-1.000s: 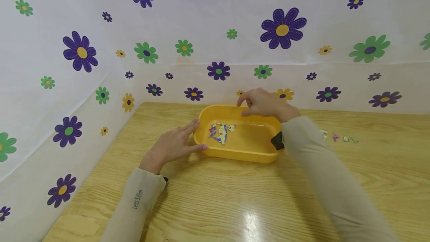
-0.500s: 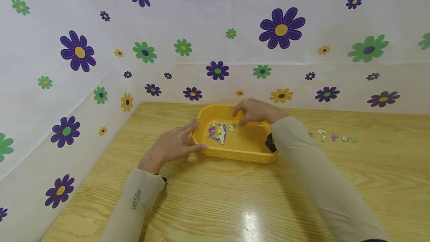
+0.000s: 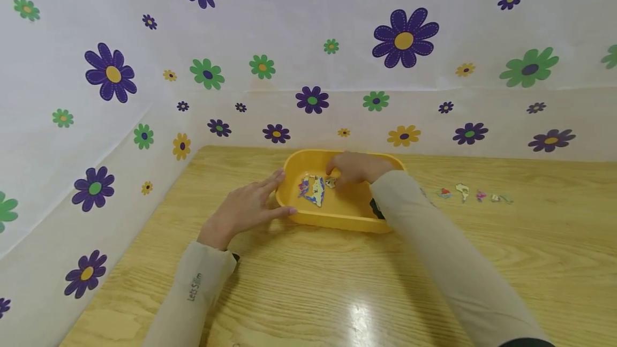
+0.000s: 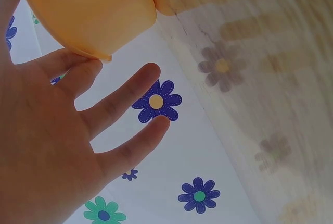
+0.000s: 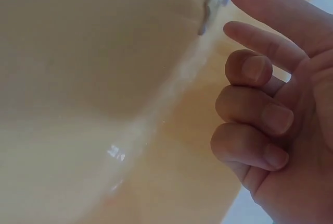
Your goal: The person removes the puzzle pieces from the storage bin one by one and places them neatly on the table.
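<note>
Inside the glossy yellow tray (image 3: 344, 221), the right hand (image 3: 355, 167) hangs low, its thumb and forefinger apart and the other three fingers curled toward the palm. Just beside those two tips, toward eight o'clock of the hand, lies a small cream piece (image 3: 330, 182), flat and irregular; whether they touch it I cannot tell. At nine o'clock from it on the tray floor sits a larger blue-edged shape (image 3: 316, 191), cream with pinkish parts, its outline jagged. The left hand (image 3: 246, 206) rests against the tray's rounded end at nine o'clock, fingers straight and spread.

Out at three o'clock of the tray, a loose row of little cut-out pieces (image 3: 480, 195), red, cream, magenta and greenish, runs over the wood-grained surface (image 3: 308, 277), which shines at six o'clock. Toward twelve hangs a creased white sheet (image 3: 289, 20) printed with rounded-petal flowers.
</note>
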`<state>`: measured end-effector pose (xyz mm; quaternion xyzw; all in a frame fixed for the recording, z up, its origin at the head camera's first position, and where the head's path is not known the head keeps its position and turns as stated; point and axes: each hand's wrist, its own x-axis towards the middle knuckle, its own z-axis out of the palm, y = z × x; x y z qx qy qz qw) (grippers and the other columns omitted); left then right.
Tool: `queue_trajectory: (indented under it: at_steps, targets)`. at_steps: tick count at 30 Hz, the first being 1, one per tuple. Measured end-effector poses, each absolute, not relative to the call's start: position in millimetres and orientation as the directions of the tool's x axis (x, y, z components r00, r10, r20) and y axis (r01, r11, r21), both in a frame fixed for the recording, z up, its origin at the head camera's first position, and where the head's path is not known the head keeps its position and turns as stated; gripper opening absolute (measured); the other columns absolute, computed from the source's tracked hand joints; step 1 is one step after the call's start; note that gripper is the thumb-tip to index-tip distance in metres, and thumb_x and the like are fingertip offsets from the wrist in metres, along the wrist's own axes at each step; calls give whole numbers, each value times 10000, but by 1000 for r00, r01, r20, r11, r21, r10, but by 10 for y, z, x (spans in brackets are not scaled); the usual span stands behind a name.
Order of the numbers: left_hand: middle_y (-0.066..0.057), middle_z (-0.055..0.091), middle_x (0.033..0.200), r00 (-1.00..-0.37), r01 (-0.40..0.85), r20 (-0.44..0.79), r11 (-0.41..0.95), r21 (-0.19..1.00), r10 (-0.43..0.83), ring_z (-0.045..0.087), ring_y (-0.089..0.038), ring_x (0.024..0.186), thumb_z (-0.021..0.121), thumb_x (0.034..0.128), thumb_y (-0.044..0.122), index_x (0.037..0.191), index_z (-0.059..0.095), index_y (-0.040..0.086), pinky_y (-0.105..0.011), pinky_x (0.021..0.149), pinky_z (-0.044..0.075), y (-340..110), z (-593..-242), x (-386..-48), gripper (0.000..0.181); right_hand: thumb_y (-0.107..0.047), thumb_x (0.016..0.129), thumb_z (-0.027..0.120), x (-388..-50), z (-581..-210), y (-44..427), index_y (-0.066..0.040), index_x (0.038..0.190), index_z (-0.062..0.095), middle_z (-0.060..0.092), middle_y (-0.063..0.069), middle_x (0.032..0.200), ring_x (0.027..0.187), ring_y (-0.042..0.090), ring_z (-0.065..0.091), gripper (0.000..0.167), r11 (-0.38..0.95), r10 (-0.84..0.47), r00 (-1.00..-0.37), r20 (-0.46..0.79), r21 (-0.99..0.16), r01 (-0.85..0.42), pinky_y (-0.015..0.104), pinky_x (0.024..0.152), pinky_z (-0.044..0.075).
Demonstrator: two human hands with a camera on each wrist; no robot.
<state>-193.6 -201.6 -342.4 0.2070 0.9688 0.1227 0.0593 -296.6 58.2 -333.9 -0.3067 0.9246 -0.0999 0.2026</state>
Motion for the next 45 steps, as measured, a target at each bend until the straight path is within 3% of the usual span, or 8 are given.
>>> queue_trajectory:
  at_steps: [10, 24, 28, 36, 41, 45]
  targets:
    - [-55, 219, 1657, -904, 398, -55, 881, 254, 424, 433, -439, 1384, 579, 952, 634, 1602, 283, 96, -587, 1065, 427, -2001, -3416, -1936, 893, -163, 890, 722, -2948, -3385, 557, -73, 1252, 703, 679, 94, 1209, 995, 264, 559, 373, 804, -594, -752, -286, -234, -546, 405, 959, 496]
    - [-69, 223, 1656, -904, 400, -53, 882, 250, 425, 432, -441, 1384, 574, 956, 631, 1604, 273, 88, -585, 1070, 423, -2002, -3392, -1944, 897, -152, 880, 711, -2992, -3393, 470, -58, 953, 697, 642, 33, 850, 757, 197, 550, 120, 786, -618, -746, -249, -169, -595, 288, 661, 459]
    - [-72, 220, 1657, -902, 402, -56, 881, 251, 427, 429, -439, 1387, 574, 958, 627, 1603, 273, 83, -580, 1080, 414, -1997, -3391, -1939, 896, -146, 847, 704, -2988, -3375, 484, -41, 903, 673, 621, 34, 805, 716, 188, 534, 123, 778, -629, -737, -250, -180, -603, 279, 621, 439]
    - [-70, 225, 1656, -903, 399, -59, 883, 247, 424, 434, -437, 1384, 583, 954, 625, 1600, 285, 85, -575, 1081, 415, -1992, -3403, -1937, 892, -194, 873, 695, -2954, -3198, 599, -1, 999, 704, 661, 78, 907, 786, 227, 581, 232, 777, -627, -753, -200, -233, -585, 339, 711, 531]
    - [-63, 219, 1658, -903, 398, -63, 884, 247, 424, 423, -437, 1391, 575, 954, 635, 1600, 285, 86, -581, 1086, 407, -1989, -3404, -1944, 895, -189, 876, 692, -2965, -3079, 696, 12, 1018, 716, 695, 121, 1033, 903, 273, 590, 248, 752, -655, -740, -152, -231, -618, 410, 852, 537]
    - [-63, 218, 1657, -906, 391, -66, 884, 256, 419, 419, -439, 1393, 581, 952, 632, 1600, 284, 85, -582, 1093, 399, -1989, -3405, -1939, 899, -181, 878, 677, -2959, -2987, 760, 16, 1025, 710, 702, 142, 1053, 925, 298, 600, 248, 741, -665, -736, -124, -229, -631, 437, 879, 539]
